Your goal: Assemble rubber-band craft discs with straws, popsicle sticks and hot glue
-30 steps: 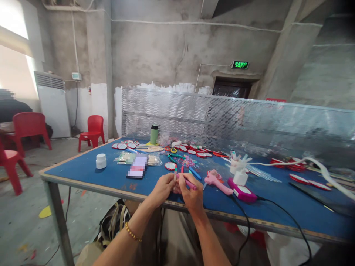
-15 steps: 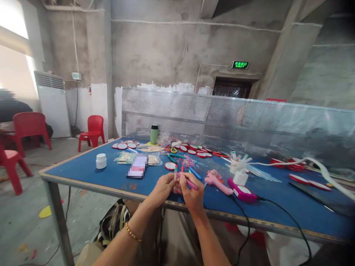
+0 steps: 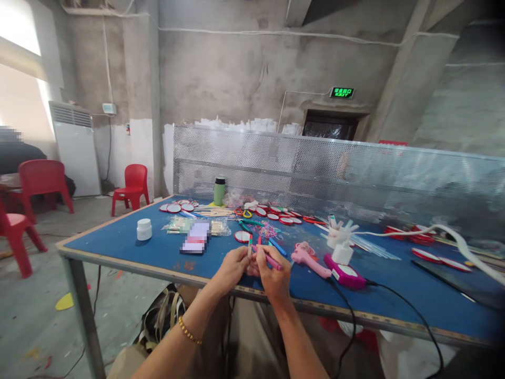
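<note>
Grey wall (image 3: 221,73), perforated screen (image 3: 236,152), cluttered blue tabletop (image 3: 106,239), right hand (image 3: 275,276) around pink pen (image 3: 273,261).

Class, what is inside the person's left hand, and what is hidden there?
The left hand holds a slim strip; its upper end, coloured red and green, shows above the fingers. Its lower end is covered, so cannot be seen.
</note>
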Available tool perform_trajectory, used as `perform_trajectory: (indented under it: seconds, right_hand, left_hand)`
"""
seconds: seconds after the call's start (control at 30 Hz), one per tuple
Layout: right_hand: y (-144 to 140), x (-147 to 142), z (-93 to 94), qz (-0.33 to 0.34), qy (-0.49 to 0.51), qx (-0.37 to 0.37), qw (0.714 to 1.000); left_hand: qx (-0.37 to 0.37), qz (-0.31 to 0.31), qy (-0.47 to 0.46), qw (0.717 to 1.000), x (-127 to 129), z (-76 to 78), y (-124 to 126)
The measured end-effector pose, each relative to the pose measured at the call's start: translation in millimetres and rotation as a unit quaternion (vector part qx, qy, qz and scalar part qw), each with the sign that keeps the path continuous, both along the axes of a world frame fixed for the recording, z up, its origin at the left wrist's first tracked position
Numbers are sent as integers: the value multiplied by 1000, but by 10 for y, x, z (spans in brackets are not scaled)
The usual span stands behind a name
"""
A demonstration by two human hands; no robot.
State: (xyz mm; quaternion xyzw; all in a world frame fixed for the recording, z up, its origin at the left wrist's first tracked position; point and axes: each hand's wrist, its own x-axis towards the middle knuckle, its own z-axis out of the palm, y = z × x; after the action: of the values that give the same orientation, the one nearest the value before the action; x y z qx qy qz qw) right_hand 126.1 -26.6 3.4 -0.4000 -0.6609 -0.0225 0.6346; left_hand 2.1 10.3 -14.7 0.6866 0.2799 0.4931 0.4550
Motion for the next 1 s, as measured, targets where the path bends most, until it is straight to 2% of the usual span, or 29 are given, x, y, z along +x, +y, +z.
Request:
perform_trajectory:
  seconds: [0.4,0.63,0.8,1.0]
  right_hand:
    - [17,11,-20,-14,-3,-5,1000]
    - [19,7,-15,-4,0,-4,1000]
    - [31,14,-14,-10,7,-3,1000]
    - [16,11,-22,-8,4,-13,1000]
  left_hand:
    - [-15,-33,-19,999,14,19,-21]
    - [-2,8,-2,1000,-4,-7,1]
    - [-17,-15,-14,1000,-1,6,-19]
    - [-22,-8,-7,1000,-2,18,-21]
